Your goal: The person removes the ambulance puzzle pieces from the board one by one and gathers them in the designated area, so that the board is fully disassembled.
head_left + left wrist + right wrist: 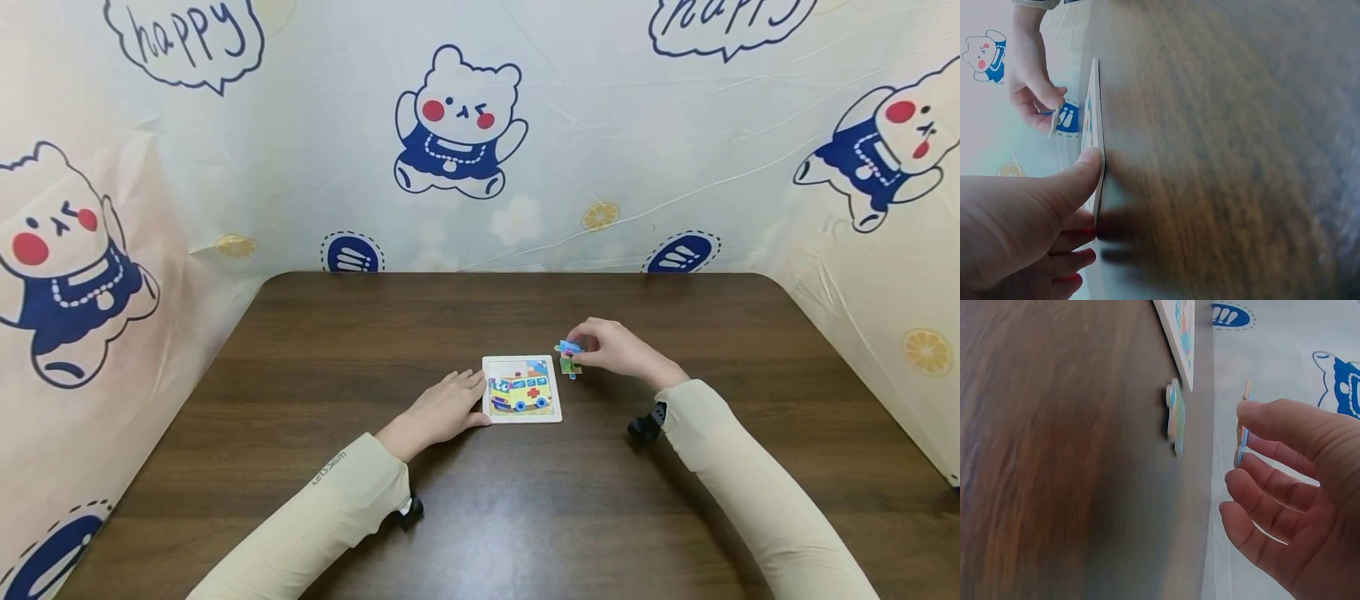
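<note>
My left hand [442, 408] lies along the left side of a small white-framed jigsaw puzzle [525, 419], its thumb at the near left corner. The puzzle shows a yellow ambulance, with a pale bare patch near its top left. Just right of the puzzle, my right hand [615, 348] pinches a puzzle piece [1241, 447] between thumb and fingers, raised above the table. Beneath it, a green and blue puzzle piece [1175, 419] lies flat on the wood, close to the frame's right edge.
The dark brown wooden table [337, 333] extends around both hands. A printed cloth [570, 125] with bear drawings hangs behind it and along the sides. Dark wrist-worn devices show below both cuffs.
</note>
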{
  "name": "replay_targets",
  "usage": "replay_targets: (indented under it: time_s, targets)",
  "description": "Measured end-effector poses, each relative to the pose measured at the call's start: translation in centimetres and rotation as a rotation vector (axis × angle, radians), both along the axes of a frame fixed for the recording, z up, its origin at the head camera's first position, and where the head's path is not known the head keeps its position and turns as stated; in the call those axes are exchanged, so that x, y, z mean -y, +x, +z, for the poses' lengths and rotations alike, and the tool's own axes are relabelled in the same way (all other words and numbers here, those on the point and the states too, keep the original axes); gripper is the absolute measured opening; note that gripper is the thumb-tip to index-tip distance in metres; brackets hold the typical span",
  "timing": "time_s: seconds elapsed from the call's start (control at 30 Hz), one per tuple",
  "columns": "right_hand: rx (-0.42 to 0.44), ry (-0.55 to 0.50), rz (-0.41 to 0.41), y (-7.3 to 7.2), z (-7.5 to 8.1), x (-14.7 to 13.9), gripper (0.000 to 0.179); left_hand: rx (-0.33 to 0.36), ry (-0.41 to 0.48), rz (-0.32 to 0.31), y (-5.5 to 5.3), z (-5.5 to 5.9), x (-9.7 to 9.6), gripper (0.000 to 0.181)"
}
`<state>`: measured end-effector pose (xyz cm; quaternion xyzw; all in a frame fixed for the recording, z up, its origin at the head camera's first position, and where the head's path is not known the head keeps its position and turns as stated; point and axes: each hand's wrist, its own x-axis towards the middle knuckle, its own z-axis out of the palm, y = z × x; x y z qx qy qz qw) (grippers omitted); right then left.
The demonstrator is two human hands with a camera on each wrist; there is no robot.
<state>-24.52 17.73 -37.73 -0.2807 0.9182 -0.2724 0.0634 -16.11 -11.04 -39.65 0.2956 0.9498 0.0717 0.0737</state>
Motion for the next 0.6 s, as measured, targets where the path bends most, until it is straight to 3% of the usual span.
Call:
replay_targets:
  time_s: [0.6]
  targets:
    - [0.006, 0.08, -0.017, -0.1, -1.5, -3.4, 0.02, 0.006, -0.032, 0.007, 0.0, 0.1, -0.2, 0.065]
